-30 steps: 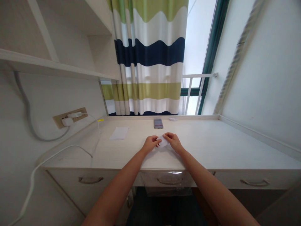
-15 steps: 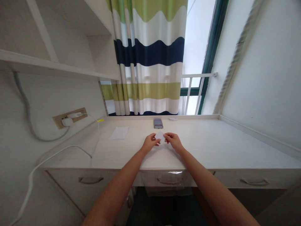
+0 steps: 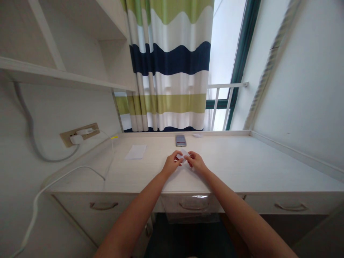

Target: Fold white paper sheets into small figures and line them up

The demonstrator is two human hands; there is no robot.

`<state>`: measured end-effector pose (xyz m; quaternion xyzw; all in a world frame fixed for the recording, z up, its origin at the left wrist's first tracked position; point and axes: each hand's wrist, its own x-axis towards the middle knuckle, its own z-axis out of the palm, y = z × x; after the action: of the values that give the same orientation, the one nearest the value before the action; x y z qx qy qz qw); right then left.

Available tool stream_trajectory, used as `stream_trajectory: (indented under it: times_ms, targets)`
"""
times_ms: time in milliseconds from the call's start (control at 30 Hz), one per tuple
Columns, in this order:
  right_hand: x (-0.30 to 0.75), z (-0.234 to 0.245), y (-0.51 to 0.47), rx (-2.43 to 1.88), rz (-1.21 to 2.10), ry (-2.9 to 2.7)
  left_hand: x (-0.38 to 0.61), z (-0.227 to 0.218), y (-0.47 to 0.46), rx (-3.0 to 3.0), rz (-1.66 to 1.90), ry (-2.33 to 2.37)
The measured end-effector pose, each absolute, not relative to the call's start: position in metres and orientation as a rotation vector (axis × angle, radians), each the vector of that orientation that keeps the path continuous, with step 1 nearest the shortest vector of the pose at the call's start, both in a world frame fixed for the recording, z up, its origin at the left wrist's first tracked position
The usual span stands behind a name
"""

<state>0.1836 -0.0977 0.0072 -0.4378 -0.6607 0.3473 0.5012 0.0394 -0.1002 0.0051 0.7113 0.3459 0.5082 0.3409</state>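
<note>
No text, label, number or sign can be read anywhere in view.

The small white paper (image 3: 184, 154) is partly hidden by the left hand (image 3: 170, 164) and right hand (image 3: 196, 162), its folds too small to read. Both forearms (image 3: 129, 218) run off the bottom edge. At the desk's (image 3: 236, 161) far edge, the phone's (image 3: 181, 140) screen is unreadable, and a pale scrap (image 3: 197, 135) is perhaps paper.

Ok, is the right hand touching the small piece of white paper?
Touching. The head view shows the right hand pinching the end of the small piece of white paper between its fingers, with no gap.
</note>
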Motion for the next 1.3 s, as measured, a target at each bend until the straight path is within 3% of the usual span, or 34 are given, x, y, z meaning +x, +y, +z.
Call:
stream_trajectory:
  times_ms: [1300]
  targets:
    - [0.1846, 0.0084, -0.0967, -0.953, 1.032, -1.517, 0.0370, 0.0058, -0.0972, 1.686, 1.374, 0.879]
